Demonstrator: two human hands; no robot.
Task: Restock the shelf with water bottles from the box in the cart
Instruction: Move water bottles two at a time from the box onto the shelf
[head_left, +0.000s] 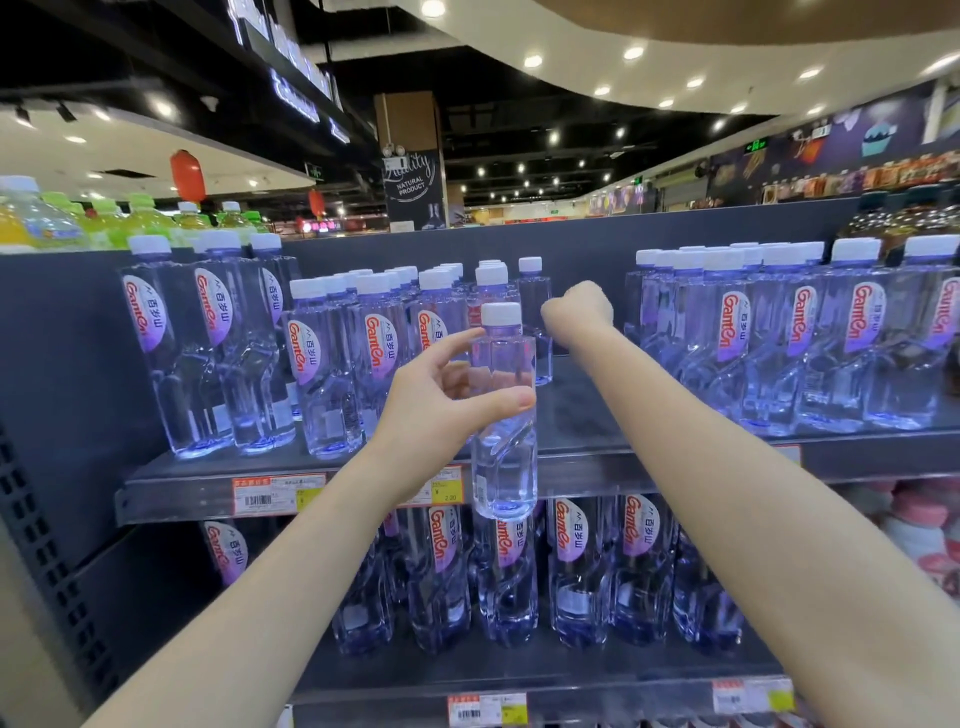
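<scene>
Shelf (582, 415) gap | left hand (441, 395) grips bottle (504, 426) | right hand (579, 312) fingers hidden, grip unclear

The right hand (579, 309), at 1 o'clock from the held bottle (504, 410), was turned away, its fingers hidden, so whether it gripped anything could not be told. Print on the price tags (278, 496) was too small to read. At 4 o'clock, pink packs (919, 535) were blurred and cut by the edge
</scene>
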